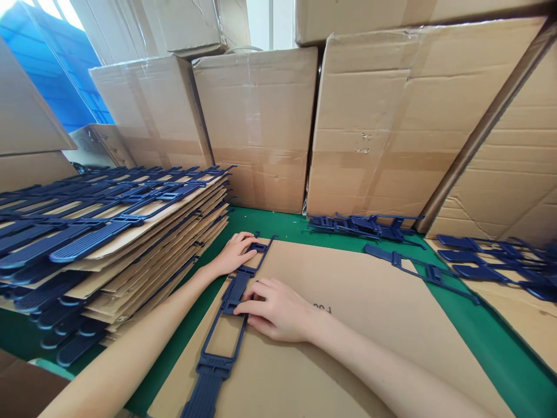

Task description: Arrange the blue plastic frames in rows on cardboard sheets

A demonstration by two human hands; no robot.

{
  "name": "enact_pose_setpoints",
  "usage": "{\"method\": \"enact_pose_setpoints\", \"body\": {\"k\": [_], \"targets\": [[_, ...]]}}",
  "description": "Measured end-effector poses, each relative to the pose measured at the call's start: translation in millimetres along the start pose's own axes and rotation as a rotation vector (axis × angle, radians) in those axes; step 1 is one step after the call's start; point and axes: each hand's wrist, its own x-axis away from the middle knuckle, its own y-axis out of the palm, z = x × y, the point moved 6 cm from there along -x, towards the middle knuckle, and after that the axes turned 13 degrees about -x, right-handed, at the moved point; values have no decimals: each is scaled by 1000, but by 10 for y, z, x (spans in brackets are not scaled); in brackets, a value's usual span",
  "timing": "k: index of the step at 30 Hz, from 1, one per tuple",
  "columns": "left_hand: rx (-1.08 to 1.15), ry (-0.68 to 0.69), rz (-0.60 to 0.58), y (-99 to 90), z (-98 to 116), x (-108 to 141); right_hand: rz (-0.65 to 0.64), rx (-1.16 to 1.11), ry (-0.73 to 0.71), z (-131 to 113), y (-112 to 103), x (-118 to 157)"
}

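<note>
A sheet of cardboard (348,360) lies in front of me. Along its left side, two dark blue plastic frame parts with ribbed paddle ends lie in a line: a near part (215,364) and a far part (239,284), overlapping where they meet. My left hand (235,254) is closed over the far part's upper end, thumb against its crossbar. The fingers of my right hand (278,310) are bent and pinch the overlap around the near part's upper end. Some fingertips are hidden behind the hands.
At left stands a tall stack of cardboard sheets (174,244) layered with similar blue parts. A loose blue part (418,270) lies across the sheet's far right edge. More parts (361,226) are piled behind on the green table (278,223). Large cartons (261,128) wall off the back.
</note>
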Motion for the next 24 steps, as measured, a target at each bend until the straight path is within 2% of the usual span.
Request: {"method": "enact_pose_setpoints", "body": {"k": [24], "targets": [[-2, -7, 13, 7, -1, -3, -3, -18, -7, 13, 2, 19]]}}
